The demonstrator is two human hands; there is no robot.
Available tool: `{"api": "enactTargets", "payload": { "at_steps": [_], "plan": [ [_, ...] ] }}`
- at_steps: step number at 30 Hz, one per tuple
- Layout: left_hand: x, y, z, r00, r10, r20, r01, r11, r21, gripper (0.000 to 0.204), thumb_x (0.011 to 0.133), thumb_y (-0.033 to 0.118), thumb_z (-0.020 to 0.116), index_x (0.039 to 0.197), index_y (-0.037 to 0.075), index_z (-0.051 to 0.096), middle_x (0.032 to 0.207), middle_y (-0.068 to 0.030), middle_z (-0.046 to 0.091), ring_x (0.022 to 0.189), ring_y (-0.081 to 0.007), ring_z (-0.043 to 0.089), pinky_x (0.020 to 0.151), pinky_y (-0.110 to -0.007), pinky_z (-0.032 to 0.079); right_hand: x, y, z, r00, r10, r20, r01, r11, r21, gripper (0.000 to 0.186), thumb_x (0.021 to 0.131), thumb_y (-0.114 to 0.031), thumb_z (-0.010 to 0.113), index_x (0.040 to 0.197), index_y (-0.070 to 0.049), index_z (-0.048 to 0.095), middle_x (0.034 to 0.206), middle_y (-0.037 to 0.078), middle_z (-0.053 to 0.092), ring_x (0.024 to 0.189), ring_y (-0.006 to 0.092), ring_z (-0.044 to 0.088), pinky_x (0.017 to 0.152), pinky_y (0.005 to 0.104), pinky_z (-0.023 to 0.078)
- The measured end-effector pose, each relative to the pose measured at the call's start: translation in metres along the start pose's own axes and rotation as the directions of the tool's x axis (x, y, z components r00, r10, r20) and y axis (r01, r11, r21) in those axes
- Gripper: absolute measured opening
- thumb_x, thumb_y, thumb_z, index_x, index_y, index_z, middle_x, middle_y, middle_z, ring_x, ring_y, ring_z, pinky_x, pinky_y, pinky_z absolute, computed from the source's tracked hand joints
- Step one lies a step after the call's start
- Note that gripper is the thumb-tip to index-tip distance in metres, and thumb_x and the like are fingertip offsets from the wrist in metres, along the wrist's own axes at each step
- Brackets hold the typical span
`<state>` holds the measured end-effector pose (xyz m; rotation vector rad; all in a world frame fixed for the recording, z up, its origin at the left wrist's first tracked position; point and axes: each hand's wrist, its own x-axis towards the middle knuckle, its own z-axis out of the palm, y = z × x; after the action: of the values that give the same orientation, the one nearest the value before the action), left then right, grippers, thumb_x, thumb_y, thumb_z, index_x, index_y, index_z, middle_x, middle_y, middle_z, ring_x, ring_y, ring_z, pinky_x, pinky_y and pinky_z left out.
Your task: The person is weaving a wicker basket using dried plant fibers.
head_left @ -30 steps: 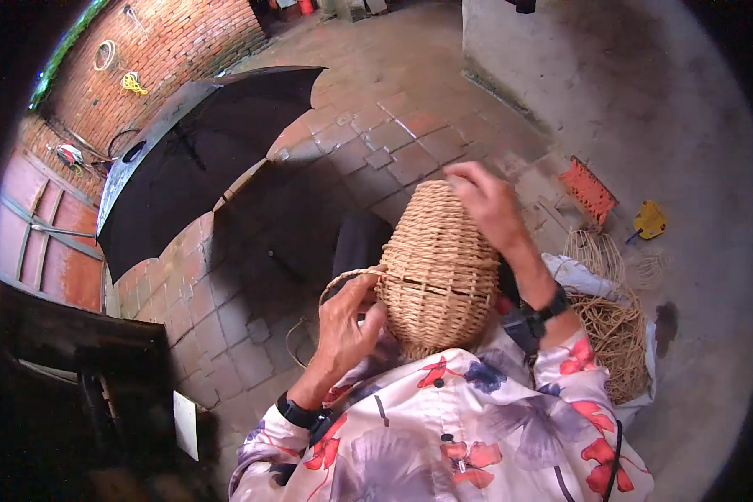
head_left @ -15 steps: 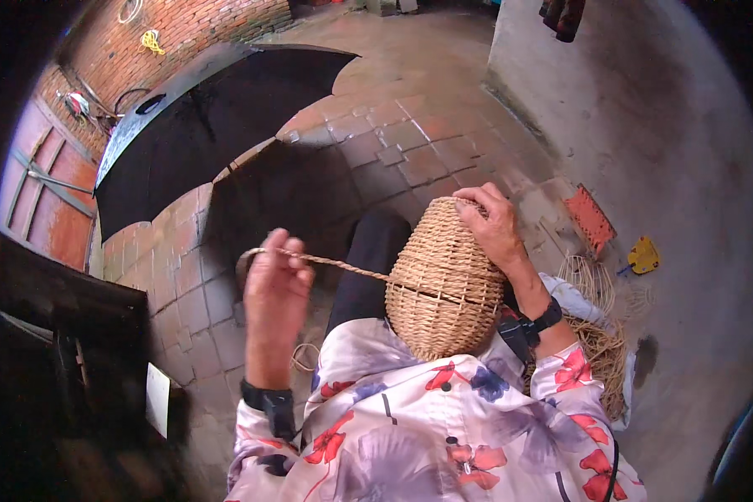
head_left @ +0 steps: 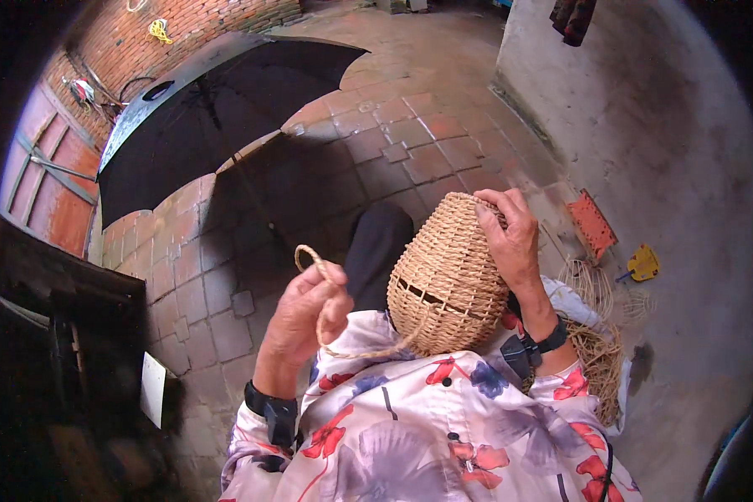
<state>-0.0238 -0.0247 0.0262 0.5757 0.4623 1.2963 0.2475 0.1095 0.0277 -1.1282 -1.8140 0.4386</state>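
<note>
- A tan, egg-shaped basket of twisted plant-fibre cord (head_left: 456, 263) sits at the middle of the frame, tilted against a pale satin shirt printed with red and purple flowers (head_left: 477, 427), probably so that the body backs it up
- The right hand (head_left: 510, 238), right of centre, has its fingers bent over the basket's narrow upper end, with the gap between them narrowed on the weave, seemingly to steady it and keep its side turned toward the left
- The left hand (head_left: 308, 311), left of centre, has its fingers curled closed around a thin, tan twisted cord (head_left: 364, 356), which loops above them and sags slack below toward the basket's lower side; held away from the weave, it likely stays untangled
- A dark, narrow slit (head_left: 431, 297) crosses the basket's side, facing up into view
- A tangled heap of tan fibre strands (head_left: 596, 360) lies in a crumpled white sack (head_left: 571, 299) at the right of the frame, perhaps kept within reach of the right side
- A large black open umbrella (head_left: 259, 96) stands on the paved floor (head_left: 205, 301), upper left
</note>
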Motion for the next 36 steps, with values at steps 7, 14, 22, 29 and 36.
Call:
{"api": "enactTargets", "payload": {
  "at_steps": [7, 14, 22, 29, 36],
  "plan": [
    [0.015, -0.047, 0.021, 0.943, -0.167, -0.287, 0.264, 0.901, 0.344, 0.018, 0.094, 0.011, 0.060, 0.107, -0.001, 0.062, 0.087, -0.0042, 0.062, 0.073, -0.0106, 0.059, 0.067, -0.024, 0.051, -0.006, -0.009, -0.001, 0.999, -0.034, -0.024, 0.033, 0.999, -0.041, 0.019, 0.086, -0.010, 0.063, 0.102, -0.002, 0.065, 0.089, 0.013, 0.056, 0.082, 0.0281, 0.058, 0.073, 0.0375, 0.046],
    [0.017, -0.054, 0.018, 0.887, -0.135, -0.442, 0.327, 0.860, 0.393, 0.008, 0.091, 0.012, 0.065, 0.094, 0.006, 0.062, 0.080, -0.0009, 0.063, 0.069, -0.0085, 0.059, 0.062, -0.023, 0.050, -0.011, -0.016, -0.005, 0.994, -0.076, -0.073, 0.067, 0.991, -0.116, 0.020, 0.085, -0.012, 0.064, 0.103, -0.003, 0.065, 0.089, 0.011, 0.054, 0.080, 0.0278, 0.056, 0.071, 0.0387, 0.046],
    [0.018, -0.049, 0.023, 0.859, -0.189, -0.477, 0.371, 0.870, 0.324, 0.013, 0.088, 0.014, 0.069, 0.095, 0.006, 0.062, 0.082, 0.0003, 0.063, 0.070, -0.0078, 0.058, 0.063, -0.024, 0.051, -0.011, -0.021, -0.007, 0.982, -0.151, -0.113, 0.129, 0.976, -0.177, 0.019, 0.084, -0.009, 0.063, 0.103, -0.003, 0.065, 0.089, 0.010, 0.055, 0.082, 0.0276, 0.056, 0.072, 0.0383, 0.045],
    [0.022, -0.042, 0.033, 0.841, -0.160, -0.517, 0.437, 0.764, 0.475, 0.012, 0.087, 0.012, 0.069, 0.093, 0.005, 0.062, 0.080, -0.0009, 0.063, 0.067, -0.0089, 0.060, 0.060, -0.024, 0.049, -0.015, -0.025, -0.006, 0.983, -0.137, -0.121, 0.116, 0.980, -0.163, 0.020, 0.083, -0.005, 0.062, 0.103, -0.002, 0.065, 0.089, 0.010, 0.055, 0.078, 0.0252, 0.056, 0.069, 0.0365, 0.045],
    [0.027, -0.062, 0.027, 0.895, 0.125, -0.429, 0.346, 0.414, 0.842, 0.020, 0.082, 0.016, 0.066, 0.088, -0.003, 0.064, 0.068, -0.0037, 0.064, 0.060, -0.0076, 0.057, 0.053, -0.026, 0.044, -0.016, -0.027, -0.005, 0.974, -0.181, -0.139, 0.153, 0.970, -0.190, 0.022, 0.080, -0.011, 0.065, 0.102, -0.006, 0.063, 0.087, 0.009, 0.052, 0.086, 0.0290, 0.053, 0.075, 0.0417, 0.041]
  ]
}}
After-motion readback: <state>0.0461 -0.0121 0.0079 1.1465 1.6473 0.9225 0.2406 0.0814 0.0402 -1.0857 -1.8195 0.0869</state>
